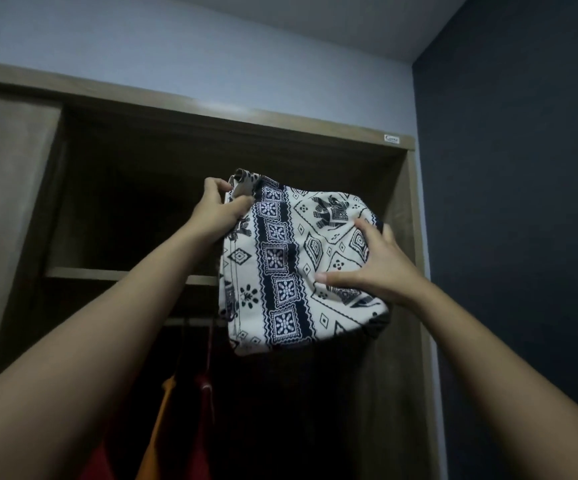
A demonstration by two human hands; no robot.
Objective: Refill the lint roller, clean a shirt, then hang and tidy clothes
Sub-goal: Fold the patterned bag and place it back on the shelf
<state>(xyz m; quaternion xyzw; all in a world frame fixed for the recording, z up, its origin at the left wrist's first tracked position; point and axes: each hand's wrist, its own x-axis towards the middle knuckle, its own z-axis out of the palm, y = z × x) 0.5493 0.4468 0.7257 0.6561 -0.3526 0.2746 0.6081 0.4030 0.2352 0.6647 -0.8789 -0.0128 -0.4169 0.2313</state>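
**Folded cloth point(298, 265) held at a wardrobe point(211, 112)**

The left hand point(216, 209) pinches the top corner of the cream cloth, printed with navy elephants and diamonds. The right hand point(377, 268) clasps its right edge. It sits before the wooden shelf point(124, 273). Orange and red clothes point(159, 427) hang below.

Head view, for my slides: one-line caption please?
A folded elephant-print cloth held by the left hand and right hand before the wardrobe's upper shelf, above hanging clothes.

Hands, two: left hand point(218, 209), right hand point(381, 268). Folded patterned cloth point(280, 271), one. Wardrobe point(211, 112), one. Shelf point(107, 273), one. Hanging rail point(190, 322), one. Orange garment point(163, 427), one. Red garment point(204, 427), at least one. Maker's label point(391, 139), one.
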